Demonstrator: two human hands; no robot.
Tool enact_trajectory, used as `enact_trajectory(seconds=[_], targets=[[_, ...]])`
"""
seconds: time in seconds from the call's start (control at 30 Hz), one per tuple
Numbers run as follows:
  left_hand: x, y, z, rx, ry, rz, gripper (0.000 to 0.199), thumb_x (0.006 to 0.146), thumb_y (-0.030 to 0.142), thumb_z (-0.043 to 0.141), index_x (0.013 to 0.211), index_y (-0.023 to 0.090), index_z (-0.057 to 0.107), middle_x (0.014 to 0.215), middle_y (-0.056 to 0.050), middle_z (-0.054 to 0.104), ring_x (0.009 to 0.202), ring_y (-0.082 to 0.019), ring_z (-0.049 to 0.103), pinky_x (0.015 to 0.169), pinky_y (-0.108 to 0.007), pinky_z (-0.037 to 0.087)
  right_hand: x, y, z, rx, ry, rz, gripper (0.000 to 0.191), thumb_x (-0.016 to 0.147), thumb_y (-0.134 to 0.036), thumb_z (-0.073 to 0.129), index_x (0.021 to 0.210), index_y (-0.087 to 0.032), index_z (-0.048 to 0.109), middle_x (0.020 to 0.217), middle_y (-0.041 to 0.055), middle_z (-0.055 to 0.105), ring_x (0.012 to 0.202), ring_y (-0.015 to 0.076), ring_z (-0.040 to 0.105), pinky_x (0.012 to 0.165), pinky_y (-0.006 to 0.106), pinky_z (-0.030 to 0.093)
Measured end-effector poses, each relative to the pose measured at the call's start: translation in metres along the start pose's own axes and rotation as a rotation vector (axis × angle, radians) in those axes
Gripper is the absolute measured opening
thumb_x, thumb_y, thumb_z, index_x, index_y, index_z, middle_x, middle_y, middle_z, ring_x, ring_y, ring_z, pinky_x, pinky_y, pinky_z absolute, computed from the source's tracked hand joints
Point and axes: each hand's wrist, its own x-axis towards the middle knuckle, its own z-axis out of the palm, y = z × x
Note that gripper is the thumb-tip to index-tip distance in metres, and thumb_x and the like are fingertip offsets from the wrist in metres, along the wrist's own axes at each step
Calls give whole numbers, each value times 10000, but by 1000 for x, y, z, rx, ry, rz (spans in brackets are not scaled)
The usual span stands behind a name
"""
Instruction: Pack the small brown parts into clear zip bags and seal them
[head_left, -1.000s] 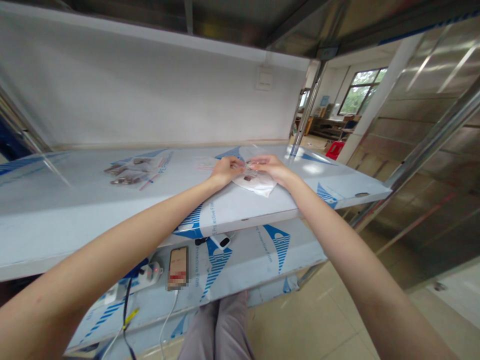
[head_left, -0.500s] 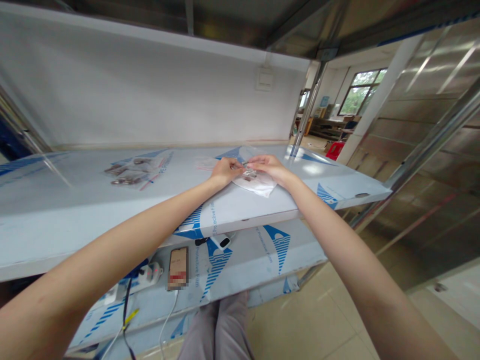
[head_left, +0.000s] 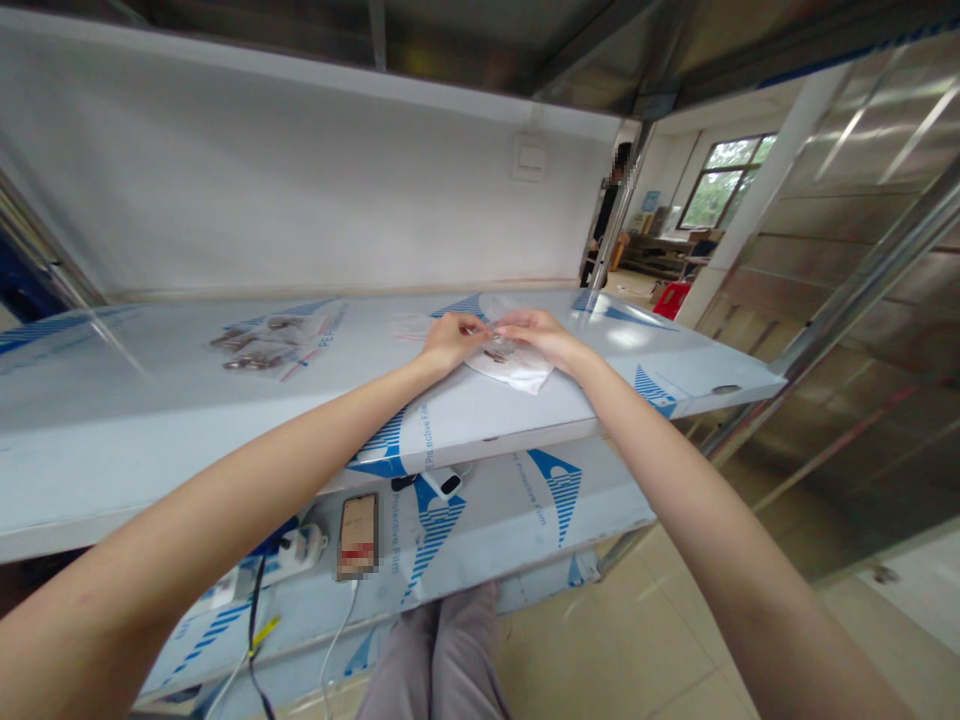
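Now the left hand (head_left: 450, 343) and right hand (head_left: 541, 338) nearly meet, pinching the crumpled clear-and-white plastic bag (head_left: 525, 375) toward the pale-blue, film-covered table's (head_left: 150, 425) two o'clock. Beneath, a small brown piece (head_left: 495, 355) has shifted slightly; handling seems ongoing.

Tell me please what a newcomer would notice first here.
First, the left hand and right hand, close together over whitish wrapping on the upper shelf. Next come bagged metallic parts left of both hands, on that shelf. A phone lies screen up on the lower shelf.

White wall (head_left: 300, 190), steel post (head_left: 619, 215), bright window (head_left: 726, 180) at upper right, pale tiled floor (head_left: 600, 640) below
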Motion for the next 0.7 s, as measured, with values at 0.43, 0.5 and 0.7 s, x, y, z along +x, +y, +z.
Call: enact_trajectory(seconds=[0.43,0.5,0.7], targets=[[0,3,0,68,10,12,206,729,311,608,809,141,692,814,-53,700,727,-161,587,697,-258,426,1,4,-1,-2,-45,-7,207,602,-240,754,779,-173,672,752,38,676,651,135,592,666,284,491],[0,2,1,80,12,35,208,753,313,573,797,144,685,805,-53,696,729,-164,590,694,-260,429,1,4,-1,-17,-36,6,205,598,-224,755,777,-176,668,766,52,680,677,153,604,688,303,497],[0,-1,3,18,-20,54,171,698,293,638,798,162,683,808,-41,700,754,-176,622,712,-262,443,2,4,-1,-106,12,-33,160,610,-245,735,736,-200,648,781,63,681,756,192,618,714,330,495]])
